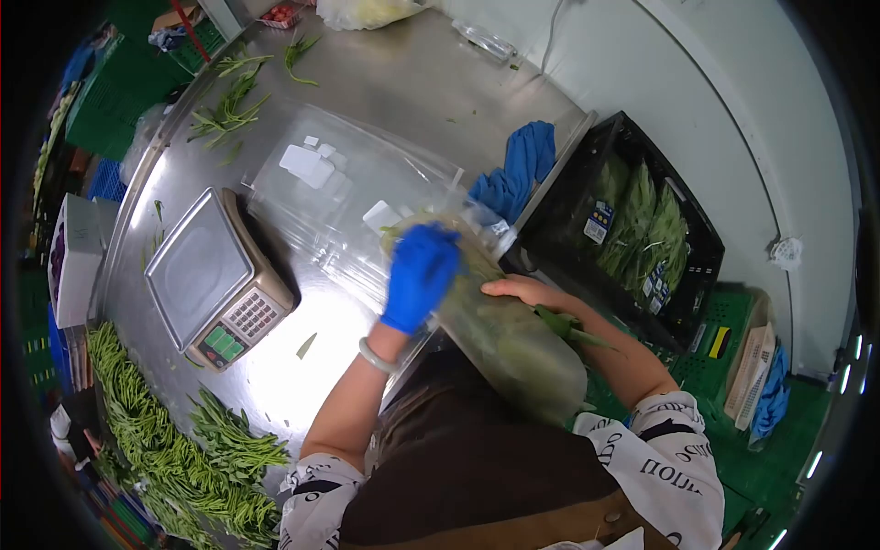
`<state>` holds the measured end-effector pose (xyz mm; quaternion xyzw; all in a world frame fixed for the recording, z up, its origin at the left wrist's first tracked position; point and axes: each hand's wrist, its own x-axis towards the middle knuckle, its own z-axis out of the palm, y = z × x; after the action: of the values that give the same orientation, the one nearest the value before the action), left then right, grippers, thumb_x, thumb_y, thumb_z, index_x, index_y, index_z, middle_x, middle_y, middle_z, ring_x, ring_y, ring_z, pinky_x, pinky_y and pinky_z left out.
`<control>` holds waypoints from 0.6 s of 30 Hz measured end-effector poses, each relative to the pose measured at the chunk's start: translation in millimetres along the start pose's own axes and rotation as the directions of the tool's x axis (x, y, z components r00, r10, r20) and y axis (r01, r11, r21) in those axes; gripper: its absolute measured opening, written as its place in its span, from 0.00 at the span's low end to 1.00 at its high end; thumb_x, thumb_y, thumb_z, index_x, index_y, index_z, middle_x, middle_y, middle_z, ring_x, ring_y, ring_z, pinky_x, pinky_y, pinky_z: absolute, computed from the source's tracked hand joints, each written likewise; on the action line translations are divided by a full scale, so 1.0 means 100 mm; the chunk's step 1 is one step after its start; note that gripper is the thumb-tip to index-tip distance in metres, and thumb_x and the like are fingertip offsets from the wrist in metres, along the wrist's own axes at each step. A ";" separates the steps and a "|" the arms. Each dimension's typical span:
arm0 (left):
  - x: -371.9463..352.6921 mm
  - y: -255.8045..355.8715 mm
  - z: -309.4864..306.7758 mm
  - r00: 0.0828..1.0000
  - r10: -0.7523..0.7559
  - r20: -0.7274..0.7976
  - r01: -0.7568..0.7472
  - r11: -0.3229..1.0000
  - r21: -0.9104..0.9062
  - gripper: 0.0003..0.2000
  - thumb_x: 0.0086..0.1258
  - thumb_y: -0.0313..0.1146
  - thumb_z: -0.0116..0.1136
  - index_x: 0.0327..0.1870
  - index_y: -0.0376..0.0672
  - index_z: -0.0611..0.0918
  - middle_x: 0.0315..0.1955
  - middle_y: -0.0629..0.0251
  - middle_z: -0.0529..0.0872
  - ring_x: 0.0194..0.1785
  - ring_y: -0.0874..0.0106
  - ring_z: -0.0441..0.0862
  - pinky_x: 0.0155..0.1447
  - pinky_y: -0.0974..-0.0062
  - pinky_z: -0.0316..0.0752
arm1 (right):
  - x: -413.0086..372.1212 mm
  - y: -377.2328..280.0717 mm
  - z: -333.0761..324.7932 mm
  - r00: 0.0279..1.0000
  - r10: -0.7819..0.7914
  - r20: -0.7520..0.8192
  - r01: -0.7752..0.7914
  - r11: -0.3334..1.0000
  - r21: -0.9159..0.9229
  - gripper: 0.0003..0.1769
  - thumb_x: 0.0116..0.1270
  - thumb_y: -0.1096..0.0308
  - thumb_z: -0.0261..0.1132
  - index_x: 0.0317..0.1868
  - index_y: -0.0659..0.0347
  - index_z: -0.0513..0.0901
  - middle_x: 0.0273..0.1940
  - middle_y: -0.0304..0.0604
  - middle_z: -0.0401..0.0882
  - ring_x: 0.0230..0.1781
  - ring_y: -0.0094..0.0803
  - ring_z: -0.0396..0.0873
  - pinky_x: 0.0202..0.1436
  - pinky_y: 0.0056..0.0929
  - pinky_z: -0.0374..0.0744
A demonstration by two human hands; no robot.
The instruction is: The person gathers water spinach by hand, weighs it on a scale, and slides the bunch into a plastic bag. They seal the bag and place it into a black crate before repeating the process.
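Open lane on surface [394, 73] beyond clear bags [284, 202]; second gap between scale [203, 266] and greens pile [174, 449]. Right side obstructed: blue bundle [530, 154] at edge, black crate [573, 215] just past it. Filled bag [532, 357] blocks near edge, centre-right.

Single head-worn view — wide, dark-cornered, facing forward and down, fairly close over the hands [423, 275] mid-frame — table [394, 73] left and top.
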<state>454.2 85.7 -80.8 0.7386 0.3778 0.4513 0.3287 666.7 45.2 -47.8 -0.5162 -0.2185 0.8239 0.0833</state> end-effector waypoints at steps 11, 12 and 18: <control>0.10 0.28 -0.35 0.744 -0.515 -0.426 0.380 0.850 -0.365 0.25 0.61 0.29 0.63 0.59 0.35 0.72 0.56 0.54 0.75 0.59 0.64 0.73 0.63 0.69 0.66 | 0.38 -0.23 0.27 0.964 -0.255 -0.071 0.264 0.953 0.153 0.18 0.66 0.56 0.62 0.47 0.62 0.80 0.39 0.37 0.81 0.35 0.23 0.80 0.39 0.21 0.77; 0.03 0.27 -0.36 0.567 -0.745 -0.351 0.523 0.655 -0.546 0.28 0.64 0.33 0.62 0.63 0.34 0.68 0.57 0.55 0.74 0.60 0.66 0.72 0.65 0.71 0.64 | 0.37 -0.27 0.34 0.961 -0.268 -0.073 0.276 0.950 0.145 0.18 0.66 0.56 0.63 0.47 0.62 0.80 0.38 0.38 0.82 0.34 0.23 0.80 0.39 0.21 0.77; -0.48 0.44 -0.55 0.508 -0.820 0.263 0.579 0.099 -0.810 0.26 0.71 0.45 0.53 0.65 0.38 0.68 0.55 0.59 0.78 0.57 0.68 0.76 0.61 0.71 0.71 | 0.61 -0.45 0.99 0.693 -0.594 -0.408 0.558 0.801 -0.217 0.28 0.64 0.57 0.65 0.56 0.69 0.71 0.45 0.48 0.79 0.43 0.32 0.79 0.47 0.28 0.76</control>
<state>400.6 30.8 -44.3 0.1457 0.4594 0.4444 0.7551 547.3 79.9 -40.5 -0.6029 -0.3743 0.6017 0.3666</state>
